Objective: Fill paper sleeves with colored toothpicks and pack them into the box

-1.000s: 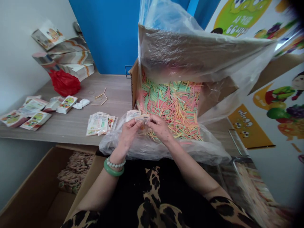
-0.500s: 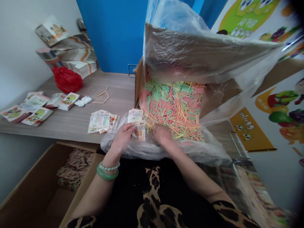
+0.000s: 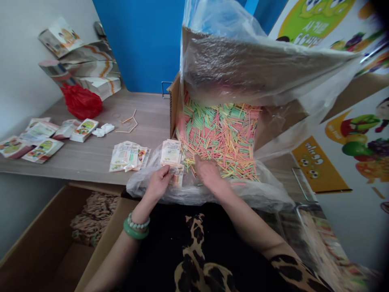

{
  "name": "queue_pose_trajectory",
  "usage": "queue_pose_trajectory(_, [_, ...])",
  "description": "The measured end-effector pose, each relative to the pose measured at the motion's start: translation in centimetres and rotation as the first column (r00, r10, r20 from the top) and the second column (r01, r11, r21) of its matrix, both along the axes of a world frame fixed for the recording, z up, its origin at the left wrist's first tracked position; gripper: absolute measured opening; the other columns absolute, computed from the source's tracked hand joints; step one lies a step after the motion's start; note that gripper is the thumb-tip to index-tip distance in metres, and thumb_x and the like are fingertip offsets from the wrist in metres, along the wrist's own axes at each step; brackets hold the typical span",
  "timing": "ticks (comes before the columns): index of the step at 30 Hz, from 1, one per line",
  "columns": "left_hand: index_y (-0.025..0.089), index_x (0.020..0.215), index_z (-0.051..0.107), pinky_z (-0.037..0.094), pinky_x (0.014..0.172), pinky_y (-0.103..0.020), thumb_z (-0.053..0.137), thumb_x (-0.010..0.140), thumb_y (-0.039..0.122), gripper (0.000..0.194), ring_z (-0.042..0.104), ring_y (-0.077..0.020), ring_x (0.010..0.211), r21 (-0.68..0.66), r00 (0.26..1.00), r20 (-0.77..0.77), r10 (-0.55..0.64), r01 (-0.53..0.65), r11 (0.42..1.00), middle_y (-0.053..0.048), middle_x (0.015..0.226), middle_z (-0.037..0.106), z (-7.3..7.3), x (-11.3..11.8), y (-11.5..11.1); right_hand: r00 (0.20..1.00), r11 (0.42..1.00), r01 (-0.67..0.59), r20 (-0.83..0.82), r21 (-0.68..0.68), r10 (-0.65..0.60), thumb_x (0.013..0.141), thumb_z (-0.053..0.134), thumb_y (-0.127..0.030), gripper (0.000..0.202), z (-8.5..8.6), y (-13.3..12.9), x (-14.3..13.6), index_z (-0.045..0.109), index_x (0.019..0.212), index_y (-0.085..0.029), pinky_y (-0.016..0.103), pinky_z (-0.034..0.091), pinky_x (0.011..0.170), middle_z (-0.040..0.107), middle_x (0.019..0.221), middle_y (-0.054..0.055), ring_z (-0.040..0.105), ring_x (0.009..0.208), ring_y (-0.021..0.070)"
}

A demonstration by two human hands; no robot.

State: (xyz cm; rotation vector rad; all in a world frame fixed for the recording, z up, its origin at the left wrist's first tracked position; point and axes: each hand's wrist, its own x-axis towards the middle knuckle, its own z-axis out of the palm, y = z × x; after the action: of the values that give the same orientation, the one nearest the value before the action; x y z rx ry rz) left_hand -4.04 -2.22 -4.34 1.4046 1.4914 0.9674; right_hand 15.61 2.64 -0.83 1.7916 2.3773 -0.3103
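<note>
My left hand (image 3: 159,182) pinches a small printed packet (image 3: 178,177) at its edge, with coloured sticks showing in its window. Just beyond it, a stack of similar packets (image 3: 170,151) rests on the clear plastic liner (image 3: 152,178). My right hand (image 3: 208,171) is at the near left of a big heap of thin pink, green and yellow sticks (image 3: 225,138). Its fingers are curled down at the sticks, and what they hold, if anything, is hidden. The heap lies inside a lined cardboard box (image 3: 174,107).
Filled packets (image 3: 126,157) lie in a pile to the left. Farther left are printed cartons (image 3: 84,129), a crumpled tissue (image 3: 103,129) and a red plastic bag (image 3: 82,101). Below the table edge stands an open cardboard box (image 3: 36,231) with many packets (image 3: 94,215) in it.
My left hand has moved slightly down and left with the packet, exposing more of the stack. My right hand has shifted a little on the sticks. The view has turned slightly.
</note>
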Motion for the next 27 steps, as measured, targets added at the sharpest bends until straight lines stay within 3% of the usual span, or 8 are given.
queue_pose_trajectory(3, [0.020, 0.058, 0.045, 0.032, 0.061, -0.025, 0.058, 0.076, 0.036, 0.027, 0.039, -0.0122, 0.060, -0.027, 0.998, 0.067, 0.010, -0.008, 1.000, 0.005, 0.056, 0.042, -0.2, 0.0, -0.3, 0.999, 0.999, -0.019, 0.038, 0.042, 0.018, 0.098, 0.040, -0.017, 0.031, -0.1, 0.1, -0.8, 0.057, 0.123, -0.011, 0.039, 0.048, 0.082, 0.073, 0.090, 0.017, 0.070, 0.088, 0.0282])
queue_pose_trajectory(8, [0.019, 0.058, 0.053, 0.038, 0.060, -0.026, 0.064, 0.072, 0.036, 0.024, 0.047, -0.0144, 0.062, -0.094, 0.977, 0.210, 0.029, -0.009, 0.996, 0.003, 0.057, 0.051, 0.2, -0.1, 0.0, 0.993, 0.980, -0.116, 0.020, 0.159, 0.114, 0.098, 0.043, -0.021, 0.030, -0.1, 0.3, -1.4, 0.064, 0.119, -0.018, 0.043, 0.041, 0.095, 0.069, 0.113, 0.016, 0.061, 0.108, 0.0300])
queue_pose_trajectory(12, [0.019, 0.063, 0.059, 0.043, 0.065, -0.027, 0.068, 0.068, 0.034, 0.018, 0.053, -0.0157, 0.068, -0.094, 0.953, 0.293, 0.073, -0.047, 0.995, 0.000, 0.066, 0.060, 1.4, 0.0, 0.1, 0.988, 0.969, -0.157, 0.025, 0.192, 0.155, 0.097, 0.043, -0.020, 0.032, -0.7, -0.1, -1.0, 0.063, 0.123, -0.017, 0.044, 0.038, 0.097, 0.063, 0.122, 0.017, 0.054, 0.115, 0.0318])
queue_pose_trajectory(18, [0.019, 0.066, 0.055, 0.038, 0.058, -0.023, 0.071, 0.065, 0.032, 0.021, 0.047, -0.0113, 0.060, -0.142, 0.926, 0.365, 0.099, -0.050, 0.989, 0.003, 0.065, 0.057, 2.2, 0.7, 0.4, 0.999, 0.988, -0.027, 0.021, 0.151, 0.024, 0.100, 0.034, -0.017, 0.032, -1.3, 0.8, -0.4, 0.060, 0.117, -0.013, 0.039, 0.040, 0.092, 0.070, 0.106, 0.016, 0.062, 0.104, 0.0283])
queue_pose_trajectory(21, [0.019, 0.062, 0.049, 0.033, 0.058, -0.023, 0.068, 0.067, 0.029, 0.022, 0.042, -0.0109, 0.060, -0.059, 0.965, 0.255, 0.065, -0.051, 0.997, 0.005, 0.061, 0.049, 1.4, 0.9, 0.7, 0.999, 0.993, 0.022, 0.029, 0.115, -0.025, 0.099, 0.037, -0.016, 0.029, -1.2, 1.4, 0.0, 0.058, 0.120, -0.013, 0.036, 0.041, 0.088, 0.072, 0.099, 0.015, 0.066, 0.095, 0.0261])
queue_pose_trajectory(24, [0.019, 0.061, 0.050, 0.028, 0.059, -0.025, 0.062, 0.071, 0.025, 0.017, 0.040, -0.0124, 0.062, 0.005, 0.999, 0.041, 0.031, -0.031, 0.999, 0.005, 0.060, 0.044, 0.8, 0.6, 0.7, 0.997, 0.994, -0.070, 0.033, 0.086, 0.067, 0.098, 0.039, -0.015, 0.029, -0.9, 1.5, 0.5, 0.059, 0.119, -0.014, 0.037, 0.039, 0.090, 0.072, 0.099, 0.013, 0.066, 0.095, 0.0258])
queue_pose_trajectory(27, [0.019, 0.058, 0.051, 0.028, 0.061, -0.027, 0.059, 0.076, 0.026, 0.021, 0.043, -0.0140, 0.064, 0.016, 0.995, -0.104, -0.002, 0.003, 1.000, 0.003, 0.060, 0.045, 1.1, 0.4, 0.3, 0.993, 0.987, -0.115, 0.007, 0.117, 0.115, 0.097, 0.038, -0.014, 0.029, -0.5, 1.3, 1.0, 0.061, 0.114, -0.013, 0.039, 0.037, 0.092, 0.072, 0.097, 0.014, 0.065, 0.096, 0.0272])
